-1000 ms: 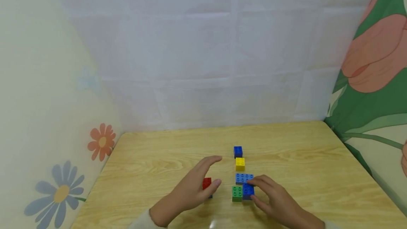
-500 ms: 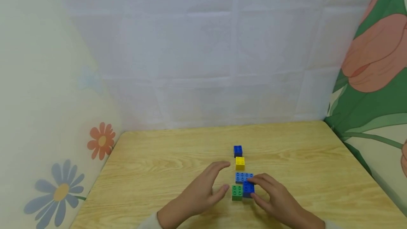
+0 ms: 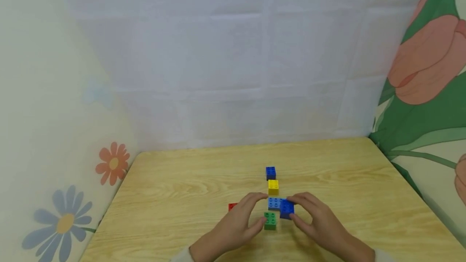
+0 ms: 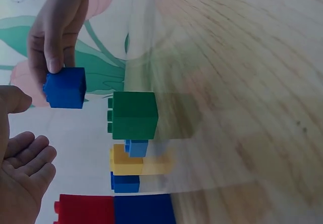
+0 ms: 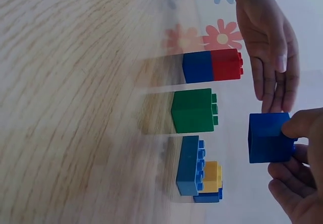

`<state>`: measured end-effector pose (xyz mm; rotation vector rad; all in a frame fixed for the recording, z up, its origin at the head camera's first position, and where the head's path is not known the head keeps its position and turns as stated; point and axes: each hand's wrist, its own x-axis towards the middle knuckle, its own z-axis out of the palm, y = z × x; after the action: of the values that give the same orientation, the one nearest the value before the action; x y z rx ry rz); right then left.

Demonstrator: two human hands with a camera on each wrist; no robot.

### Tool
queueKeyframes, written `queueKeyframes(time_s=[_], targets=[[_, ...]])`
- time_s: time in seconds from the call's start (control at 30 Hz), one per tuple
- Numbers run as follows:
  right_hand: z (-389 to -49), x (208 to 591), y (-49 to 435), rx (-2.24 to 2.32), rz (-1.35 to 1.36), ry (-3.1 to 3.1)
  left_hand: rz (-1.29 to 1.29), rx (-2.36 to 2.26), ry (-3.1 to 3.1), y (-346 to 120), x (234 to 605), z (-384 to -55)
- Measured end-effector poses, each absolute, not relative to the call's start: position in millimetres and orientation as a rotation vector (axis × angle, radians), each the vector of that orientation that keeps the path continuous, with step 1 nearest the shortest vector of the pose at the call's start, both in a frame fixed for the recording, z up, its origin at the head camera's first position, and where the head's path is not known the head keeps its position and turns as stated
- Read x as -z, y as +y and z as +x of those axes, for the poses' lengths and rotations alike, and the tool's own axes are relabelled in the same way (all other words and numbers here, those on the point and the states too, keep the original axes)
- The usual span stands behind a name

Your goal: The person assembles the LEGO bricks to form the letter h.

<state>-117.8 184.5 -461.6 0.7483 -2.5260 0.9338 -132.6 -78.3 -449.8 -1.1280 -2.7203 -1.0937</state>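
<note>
Blue and square, a studded plastic block (image 3: 287, 210) is hanging above the wood-grain table (image 3: 182, 181), short of its far edge, pinched by the right hand (image 3: 318, 220); the left hand (image 3: 238, 223), fingers parted, is hovering near a green studded plastic block (image 3: 270, 221).

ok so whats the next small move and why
Perhaps bring the held blue brick over the green brick: the right hand pinches it above the table, and nothing sits on the green one.

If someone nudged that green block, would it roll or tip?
The green block would probably slide rather than roll, given its flat sides. Its boxy, wide-based shape suggests it wouldn't tip easily. Its smooth, plastic-looking faces suggest something stiff and light.
</note>
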Motion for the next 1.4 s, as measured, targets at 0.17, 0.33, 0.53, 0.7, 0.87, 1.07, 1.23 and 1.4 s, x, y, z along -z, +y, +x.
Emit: queueKeyframes(time_s=[0.17, 0.33, 0.53, 0.7, 0.87, 1.07, 1.23, 1.4], targets=[[-117.5, 460.6, 183.5, -0.951, 0.754, -2.508, -1.080, 1.125, -2.778, -78.1, 456.9, -135.1], [-116.8, 462.3, 183.3, -0.962, 0.761, -2.521, -1.044, 1.136, -2.805, -75.4, 462.2, -133.2], [-117.7, 464.2, 184.8, -0.965, 0.745, -2.526, -1.144, 1.059, -2.737, -69.6, 461.3, -129.1], [-117.7, 464.6, 185.0, -0.971, 0.739, -2.537, -1.150, 1.036, -2.721, -66.4, 465.1, -129.0], [-117.4, 464.5, 184.9, -0.959, 0.725, -2.549, -1.122, 1.035, -2.781, -64.9, 471.7, -129.5], [-116.1, 465.4, 184.8, -0.954, 0.730, -2.549, -1.074, 1.052, -2.843, -63.8, 478.1, -132.2], [-115.0, 465.9, 184.9, -0.958, 0.745, -2.546, -1.038, 1.074, -2.897, -62.9, 482.2, -134.0], [-114.5, 467.1, 184.8, -0.962, 0.762, -2.527, -1.019, 1.086, -2.930, -63.3, 482.9, -136.0]])
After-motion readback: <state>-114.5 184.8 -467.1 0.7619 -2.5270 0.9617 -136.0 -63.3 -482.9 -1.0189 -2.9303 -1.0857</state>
